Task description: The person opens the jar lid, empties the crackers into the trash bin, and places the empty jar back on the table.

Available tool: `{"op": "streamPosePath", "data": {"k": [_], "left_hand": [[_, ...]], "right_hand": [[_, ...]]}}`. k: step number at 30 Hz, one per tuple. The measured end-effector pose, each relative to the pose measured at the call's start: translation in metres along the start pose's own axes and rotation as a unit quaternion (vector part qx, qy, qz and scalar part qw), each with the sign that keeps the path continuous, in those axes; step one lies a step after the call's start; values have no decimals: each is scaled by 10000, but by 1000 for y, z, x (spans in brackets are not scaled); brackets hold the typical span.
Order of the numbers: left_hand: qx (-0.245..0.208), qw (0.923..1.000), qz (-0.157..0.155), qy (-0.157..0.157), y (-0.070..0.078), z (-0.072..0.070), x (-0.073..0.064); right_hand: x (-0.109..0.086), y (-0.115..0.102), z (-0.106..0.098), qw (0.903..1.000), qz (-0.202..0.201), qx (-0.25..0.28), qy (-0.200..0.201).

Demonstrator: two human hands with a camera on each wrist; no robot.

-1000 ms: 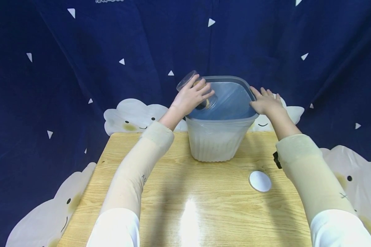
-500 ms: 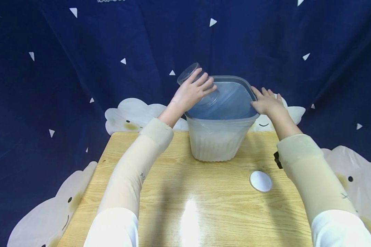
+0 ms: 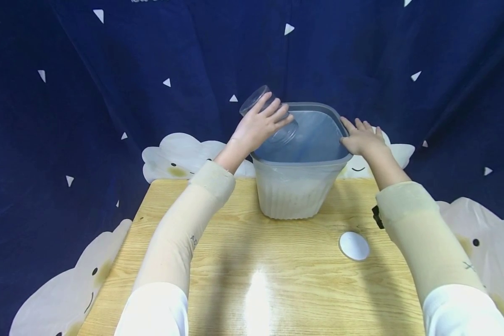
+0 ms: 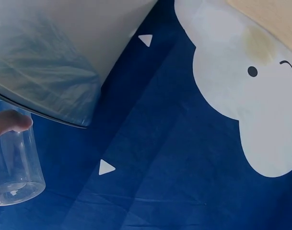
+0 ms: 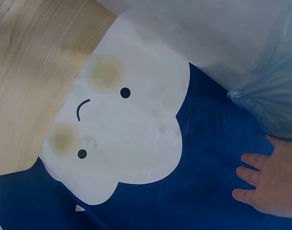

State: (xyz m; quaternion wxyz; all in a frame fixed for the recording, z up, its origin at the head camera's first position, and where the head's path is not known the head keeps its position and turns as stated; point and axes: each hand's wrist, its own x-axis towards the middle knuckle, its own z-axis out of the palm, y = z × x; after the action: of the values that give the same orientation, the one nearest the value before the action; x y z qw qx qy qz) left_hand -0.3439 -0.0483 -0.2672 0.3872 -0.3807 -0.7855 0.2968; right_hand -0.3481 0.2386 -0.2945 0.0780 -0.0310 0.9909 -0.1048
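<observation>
My left hand (image 3: 258, 126) grips a clear plastic jar (image 3: 286, 134) at the left side of the trash bin (image 3: 296, 191). The jar is tilted, its mouth down inside the bin and its base up to the left. In the left wrist view the thumb lies across the jar's wall, and the jar (image 4: 18, 165) looks see-through with nothing in it. A translucent blue bag (image 3: 319, 133) lines the bin, which has a grey rim. On the rim's right side rests my right hand (image 3: 363, 140), fingers straight and spread beyond the outer edge, thumb over the rim.
A round white lid (image 3: 354, 246) lies on the wooden table (image 3: 294, 280), to the right and in front of the bin. The bin stands near the table's back edge. Dark blue cloth with white clouds (image 3: 178, 156) hangs behind and around it.
Brown and dark contents seen in the jar one second ago are gone from it. The left hand has tipped the jar's base up slightly. The right hand stays at the rim.
</observation>
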Motion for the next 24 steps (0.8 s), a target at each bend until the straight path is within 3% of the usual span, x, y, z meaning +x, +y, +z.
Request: {"op": "streamPosePath", "data": {"k": [4, 8, 14, 19, 24], "left_hand": [[-15, 10000, -47, 86, 0, 1, -2], [-124, 9998, -167, -34, 1, 1, -3], [-483, 9965, -449, -509, 0, -2, -6], [-908, 9878, -762, -1005, -1, -4, -9], [-1130, 9834, -1113, -883, 0, -2, -13]], "right_hand": [[0, 0, 0, 10000, -11, 1, -14], [0, -1, 0, 10000, -41, -10, -20], [0, 0, 0, 10000, -34, -18, -15], [0, -1, 0, 10000, -36, 3, -35], [-1, -2, 0, 10000, -27, 10, -40]]}}
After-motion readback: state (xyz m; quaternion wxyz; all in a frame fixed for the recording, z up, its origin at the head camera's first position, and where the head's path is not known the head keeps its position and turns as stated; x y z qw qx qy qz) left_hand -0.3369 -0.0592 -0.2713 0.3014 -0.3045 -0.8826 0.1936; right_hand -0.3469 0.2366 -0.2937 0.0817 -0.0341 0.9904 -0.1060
